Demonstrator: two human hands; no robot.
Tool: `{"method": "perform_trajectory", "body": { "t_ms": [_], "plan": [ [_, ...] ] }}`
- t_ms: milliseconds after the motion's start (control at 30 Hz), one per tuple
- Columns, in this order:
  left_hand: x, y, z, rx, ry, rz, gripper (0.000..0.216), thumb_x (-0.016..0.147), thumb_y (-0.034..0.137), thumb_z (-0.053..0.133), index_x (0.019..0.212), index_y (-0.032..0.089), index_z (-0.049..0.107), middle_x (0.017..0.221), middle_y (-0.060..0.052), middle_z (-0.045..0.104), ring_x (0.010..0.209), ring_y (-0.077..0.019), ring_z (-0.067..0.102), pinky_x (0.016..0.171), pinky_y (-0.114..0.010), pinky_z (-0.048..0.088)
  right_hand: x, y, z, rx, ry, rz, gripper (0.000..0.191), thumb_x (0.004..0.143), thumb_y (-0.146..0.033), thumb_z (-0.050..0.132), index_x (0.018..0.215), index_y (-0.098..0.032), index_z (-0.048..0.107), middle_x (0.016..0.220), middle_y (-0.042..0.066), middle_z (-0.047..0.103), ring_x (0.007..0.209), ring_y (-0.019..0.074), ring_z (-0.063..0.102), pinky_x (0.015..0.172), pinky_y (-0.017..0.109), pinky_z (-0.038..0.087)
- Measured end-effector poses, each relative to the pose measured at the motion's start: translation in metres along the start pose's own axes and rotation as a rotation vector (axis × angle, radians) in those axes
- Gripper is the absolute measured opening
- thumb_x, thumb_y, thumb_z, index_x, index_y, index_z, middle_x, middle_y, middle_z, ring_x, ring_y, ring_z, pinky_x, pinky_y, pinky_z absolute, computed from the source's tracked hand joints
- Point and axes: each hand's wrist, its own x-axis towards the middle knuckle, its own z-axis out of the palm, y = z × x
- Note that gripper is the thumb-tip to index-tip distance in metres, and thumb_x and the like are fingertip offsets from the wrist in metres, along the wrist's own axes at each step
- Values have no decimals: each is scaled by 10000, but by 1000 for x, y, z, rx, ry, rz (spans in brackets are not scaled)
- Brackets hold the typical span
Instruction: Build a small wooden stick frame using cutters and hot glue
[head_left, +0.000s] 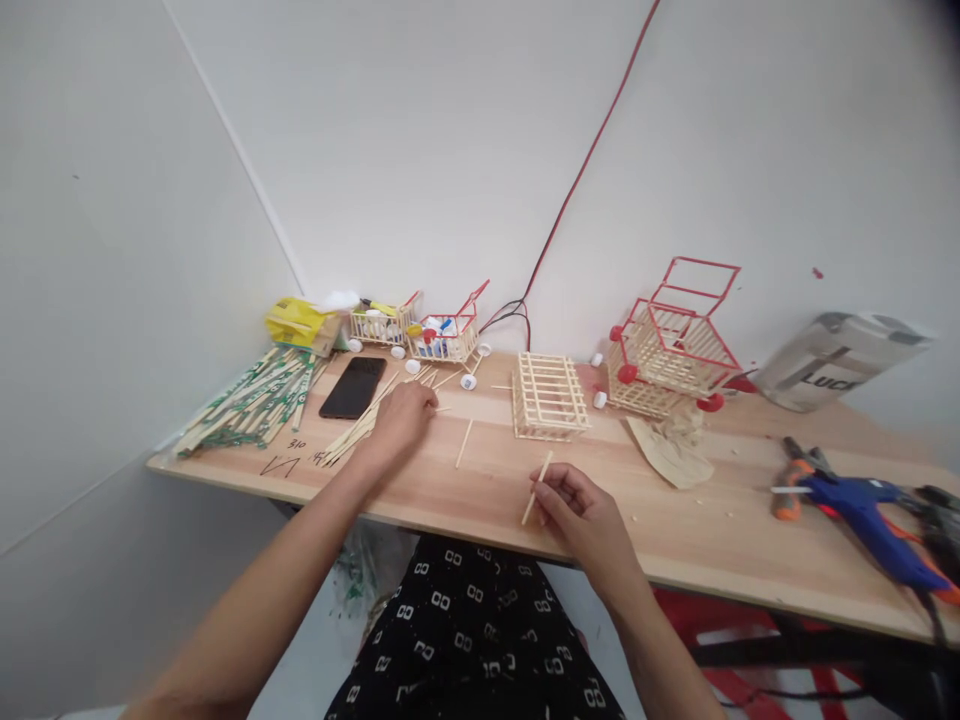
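Right hand (581,510) at the near edge of the table (450,495), thumb and fingertips pinching a short stick (537,489), which slants, its upper end leaning to the right. Left hand (403,418) lies palm down, fingers curled low over the right end of a bundle of thin sticks (351,437); a stick end pokes out beyond the fingertips. Cannot tell whether the fingers grip anything.

Between the hands, a loose stick (464,443) lies alone on the wood. Beyond the right hand and apart from it, a box-shaped stick frame (551,395) with slatted sides and a row of bars across its top.

Left side: dark phone (353,388) just beside the bundle; farther left, a heap of sticks in green-printed wrappers (259,405), a yellow bag (294,322) behind it. Handwritten marks (281,464) on the wood near the table's front edge.

Along the wall, two small carts (445,345) with white wheels, both loaded with small items. Right of the frame, a larger cart (667,350), red-trimmed, red wheels, tilted; crumpled brown paper (679,455) in front. Far right, a blue glue gun (862,510).
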Motion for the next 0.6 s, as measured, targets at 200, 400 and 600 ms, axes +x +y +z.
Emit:
{"method": "perform_trajectory", "body": {
  "t_ms": [200, 400, 600],
  "plan": [
    [-1, 9, 8, 62, -61, -9, 177, 785, 93, 495, 761, 154, 659, 855, -128, 660, 904, -254, 567, 775, -332, 407, 0, 2, 0, -33, -23, -18, 277, 808, -455, 638, 885, -192, 602, 649, -18, 541, 555, 117, 502, 536, 240, 397],
    [3, -15, 2, 13, -51, -8, 129, 760, 80, 534, 696, 149, 623, 804, -97, 660, 857, -226, 577, 771, -304, 402, 0, 4, -1, -43, -23, -22, 279, 815, -444, 632, 884, -178, 591, 653, -23, 529, 563, 106, 491, 528, 220, 383],
    [0, -37, -16, -110, 45, -85, 152, 832, 147, 495, 915, 140, 623, 816, -45, 679, 756, -158, 614, 661, -232, 419, 2, 7, -2, -43, -39, -14, 275, 827, -440, 617, 904, -178, 582, 656, -27, 529, 558, 103, 491, 533, 218, 388]
  ]
}}
